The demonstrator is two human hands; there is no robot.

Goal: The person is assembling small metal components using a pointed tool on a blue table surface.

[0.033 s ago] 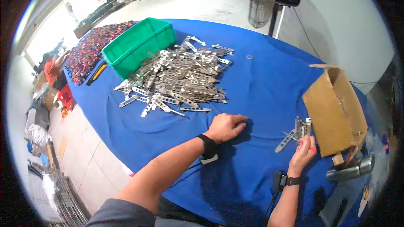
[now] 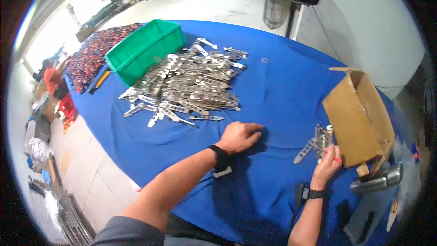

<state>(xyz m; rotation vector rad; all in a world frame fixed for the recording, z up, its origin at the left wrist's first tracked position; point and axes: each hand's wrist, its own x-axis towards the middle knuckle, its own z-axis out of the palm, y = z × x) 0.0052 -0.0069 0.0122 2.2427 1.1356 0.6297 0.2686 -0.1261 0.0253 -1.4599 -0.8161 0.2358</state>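
So I'm standing behind this person at a blue-covered table, and nearest me are two bare forearms, each with a black band at the wrist. A little black device sits by the right band. The right hand is closed around a bunch of metal strips, thumb and fingers pinching the near end while the flat, hole-punched pieces fan out away from it. The left hand is palm down over the cloth, index finger reaching right — the other fingers are tucked out of sight, so I can't tell if anything's under there.

Just right of the right hand there's an open cardboard box, with a shiny metal cylinder lying by its near end. Beyond the left hand sprawls a big messy pile of the same kind of metal strips, loose ones straggling at its near edge. A green bin stands right up against its far-left side. Past that — a yellow-and-black tool and a heap of small dark-reddish bits. Farther off, a person in red on the left and a floor fan back right.
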